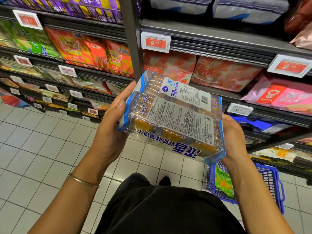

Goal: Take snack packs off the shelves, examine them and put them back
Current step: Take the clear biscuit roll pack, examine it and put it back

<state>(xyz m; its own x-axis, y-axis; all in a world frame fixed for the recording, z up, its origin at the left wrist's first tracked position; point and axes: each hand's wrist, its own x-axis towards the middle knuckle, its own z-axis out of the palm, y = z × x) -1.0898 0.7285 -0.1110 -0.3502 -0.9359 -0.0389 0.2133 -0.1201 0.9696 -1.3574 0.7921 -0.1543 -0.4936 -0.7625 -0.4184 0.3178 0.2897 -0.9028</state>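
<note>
A blue-and-clear pack of biscuits (173,117) is held flat in front of me, its back label with the barcode facing up. My left hand (111,122) grips its left edge, thumb on the upper rim. My right hand (233,137) cups the right end from below, fingers hidden under the pack. The pack hangs in the air in front of the shelves, apart from them.
Dark shelves (211,43) hold pink wafer packs (224,73), orange packs (94,51) and red price tags (156,42). A blue basket (271,181) with a green pack stands on the tiled floor (42,141) at my right.
</note>
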